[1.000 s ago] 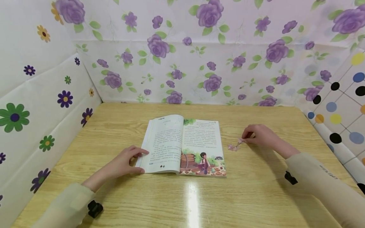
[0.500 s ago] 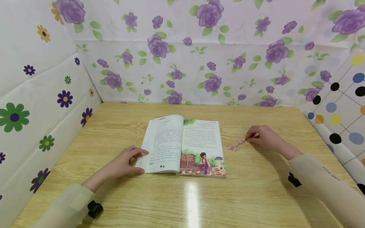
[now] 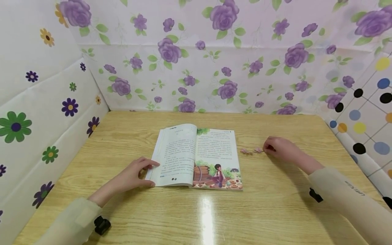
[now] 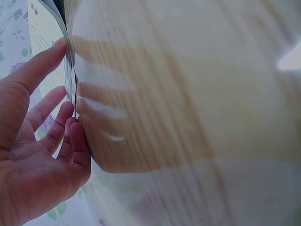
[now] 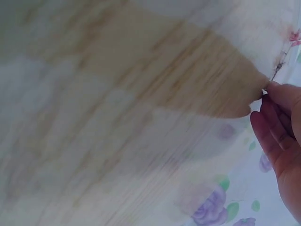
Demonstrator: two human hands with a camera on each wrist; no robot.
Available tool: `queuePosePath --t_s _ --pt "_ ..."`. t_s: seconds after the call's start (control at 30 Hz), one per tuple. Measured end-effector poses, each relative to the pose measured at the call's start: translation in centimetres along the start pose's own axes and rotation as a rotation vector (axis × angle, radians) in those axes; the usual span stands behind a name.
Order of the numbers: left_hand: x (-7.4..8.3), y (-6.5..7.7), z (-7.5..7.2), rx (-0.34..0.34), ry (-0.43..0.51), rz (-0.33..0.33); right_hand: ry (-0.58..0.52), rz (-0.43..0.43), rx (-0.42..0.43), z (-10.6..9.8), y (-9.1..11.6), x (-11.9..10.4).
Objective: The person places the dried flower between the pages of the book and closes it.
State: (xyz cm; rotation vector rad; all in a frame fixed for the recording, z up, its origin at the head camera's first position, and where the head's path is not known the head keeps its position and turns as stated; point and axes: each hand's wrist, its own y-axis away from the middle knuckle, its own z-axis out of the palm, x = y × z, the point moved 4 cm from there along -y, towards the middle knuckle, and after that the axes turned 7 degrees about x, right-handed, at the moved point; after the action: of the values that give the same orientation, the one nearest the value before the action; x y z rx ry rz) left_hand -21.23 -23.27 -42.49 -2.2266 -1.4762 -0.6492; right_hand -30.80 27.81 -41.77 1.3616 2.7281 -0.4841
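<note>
An open book [image 3: 214, 146] lies on the table, with text on both pages and a coloured drawing at the bottom of the right one. My left hand [image 3: 131, 175] rests at its left edge, index finger on the left page and thumb at the lower corner. In the left wrist view the thumb of that hand [image 4: 40, 136] touches the page edge, and other fingers bend beside it. Right of the book, my right hand [image 3: 281, 149] pinches the stem end of a small pink blossom sprig [image 3: 258, 149]. Its blossoms [image 5: 295, 37] point left, close to the right page.
The wooden table [image 3: 196, 217] meets a rose-patterned cloth wall [image 3: 196, 68] at the back. A flower-print wall [image 3: 46, 102] stands on the left and a dotted one [image 3: 367, 119] on the right.
The sprig has turned, its blossom tip swinging up and left nearer the book, as the right hand shifts slightly and tilts. The left hand and book stay still.
</note>
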Motion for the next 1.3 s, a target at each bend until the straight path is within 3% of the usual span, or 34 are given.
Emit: queuePosePath --t_s 0.23,0.7,1.03,1.3 --pt "-0.3 0.0 0.4 -0.017 0.009 0.002 -0.001 -0.025 0.007 0.0 0.3 0.1" --pt "-0.4 0.1 0.3 -0.007 0.008 -0.016 -0.154 0.080 -0.060 -0.5 0.2 0.6" --pt "-0.3 0.0 0.1 -0.009 0.005 -0.020 -0.256 0.136 -0.029 -0.9 -0.1 0.9" --pt "-0.2 -0.1 0.1 -0.008 0.000 -0.018 -0.264 0.147 -0.019 -1.5 -1.2 0.6"
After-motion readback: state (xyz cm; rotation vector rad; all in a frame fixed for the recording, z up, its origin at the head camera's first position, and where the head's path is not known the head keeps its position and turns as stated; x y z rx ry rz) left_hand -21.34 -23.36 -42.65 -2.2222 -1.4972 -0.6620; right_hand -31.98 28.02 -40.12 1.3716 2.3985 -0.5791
